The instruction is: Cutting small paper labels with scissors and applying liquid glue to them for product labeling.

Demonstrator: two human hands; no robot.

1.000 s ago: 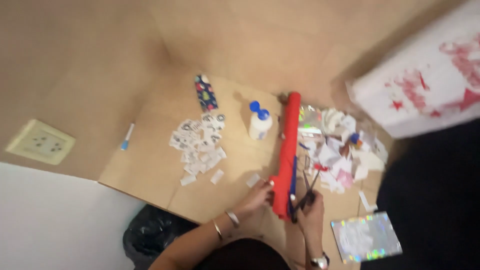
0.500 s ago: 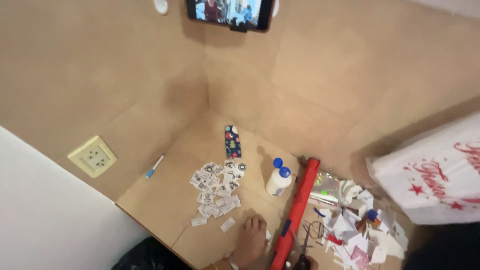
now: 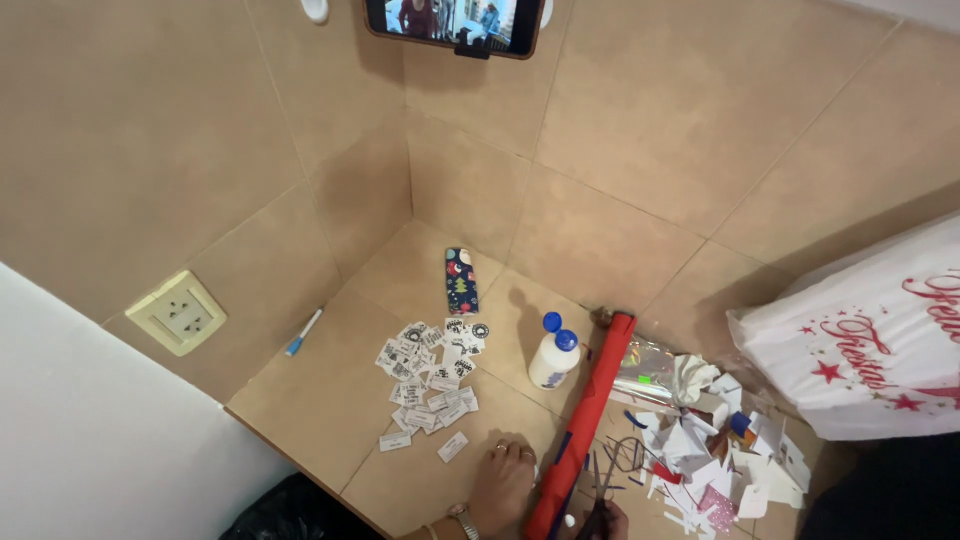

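Pressing flat on the table point(image 3: 330, 400), the left hand point(image 3: 503, 487) (open, holding nothing) touches the red roll point(image 3: 585, 425). The right hand point(image 3: 603, 521) grips scissors point(image 3: 598, 487) just right of it. Cut slowly, keeping the roll steadied.

Only the lower parts of the person's arms show at the bottom edge of the head view. The left hand point(image 3: 503, 483) is bare, with rings on two fingers and a metal-coloured watch or bracelet at the wrist. The right hand point(image 3: 603, 522) is mostly cut off by the edge; no sleeve shows on either forearm.
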